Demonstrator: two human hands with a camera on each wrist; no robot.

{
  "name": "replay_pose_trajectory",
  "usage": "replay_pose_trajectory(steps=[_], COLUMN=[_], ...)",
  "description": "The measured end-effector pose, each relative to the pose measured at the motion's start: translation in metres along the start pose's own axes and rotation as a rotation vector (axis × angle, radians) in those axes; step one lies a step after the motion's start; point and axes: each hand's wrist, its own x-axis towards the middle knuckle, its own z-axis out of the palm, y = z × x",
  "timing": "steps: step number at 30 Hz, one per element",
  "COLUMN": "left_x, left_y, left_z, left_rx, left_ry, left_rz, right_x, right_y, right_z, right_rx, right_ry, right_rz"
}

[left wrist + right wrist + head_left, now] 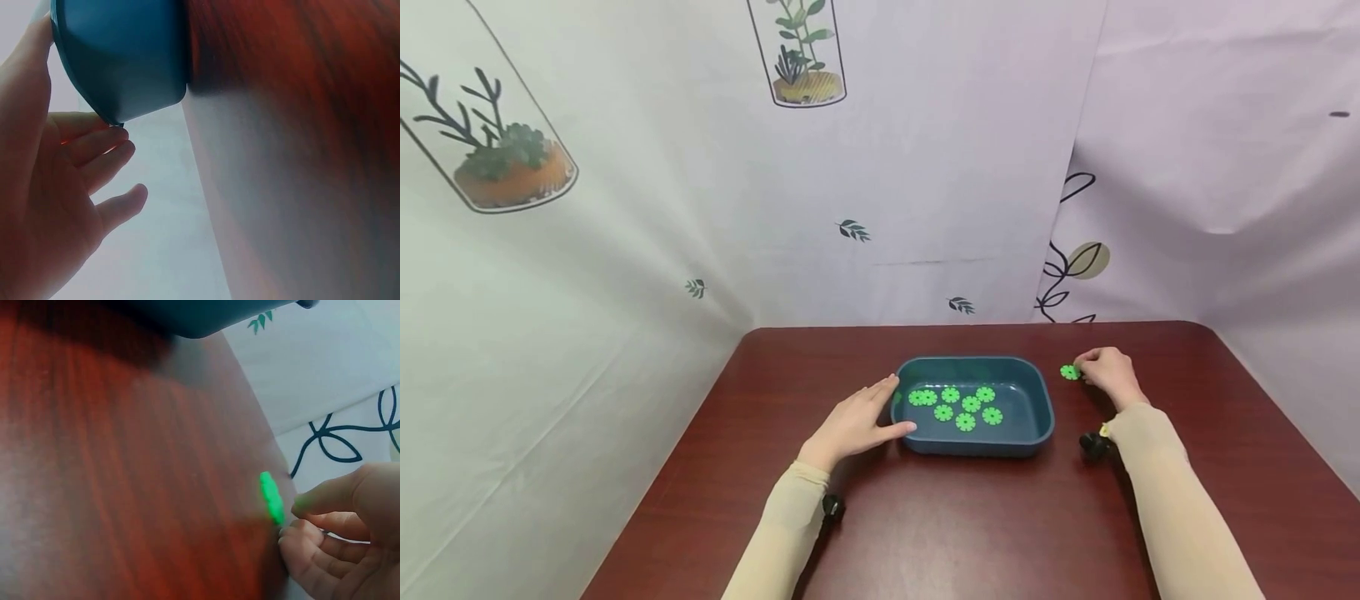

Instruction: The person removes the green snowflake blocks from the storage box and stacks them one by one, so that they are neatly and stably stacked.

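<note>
Tray [973,447] of dark blue colour stands on the table [940,525], and eight green discs [972,404] lie on its bottom, mostly in the left and middle part. One single disc [1068,372], also green, is outside, to the right of the tray, nearer to its far side than to its near side. The right hand [1112,377] is just beside this disc, on the side away from the tray; its fingers are bent and the thumb comes close to the fingertips. In the head view, the fingertips overlap the disc's right edge; in the right wrist view, the disc shows almost edge-on, next to the fingertips. I cannot tell whether the hand grasps it. The left hand [853,423] is at the left end of the tray, touching it with straight fingers, the thumb spread apart, not clenched. Behind the tray hangs a pale cloth [940,183] with printed plants [512,162].
</note>
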Motion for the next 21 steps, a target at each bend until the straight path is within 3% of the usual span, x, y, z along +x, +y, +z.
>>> replay_pose_trajectory(steps=[12, 21], left_x=[0.003, 0.003], left_y=[-0.003, -0.002], left_z=[0.001, 0.001], left_rx=[0.018, 0.03], left_ry=[-0.004, -0.004], left_rz=[-0.01, -0.008], right_x=[0.01, 0.009], right_y=[-0.042, -0.086], right_z=[-0.022, -0.023], right_rx=[-0.053, -0.078], right_ry=[-0.005, -0.06], right_rz=[-0.122, -0.231])
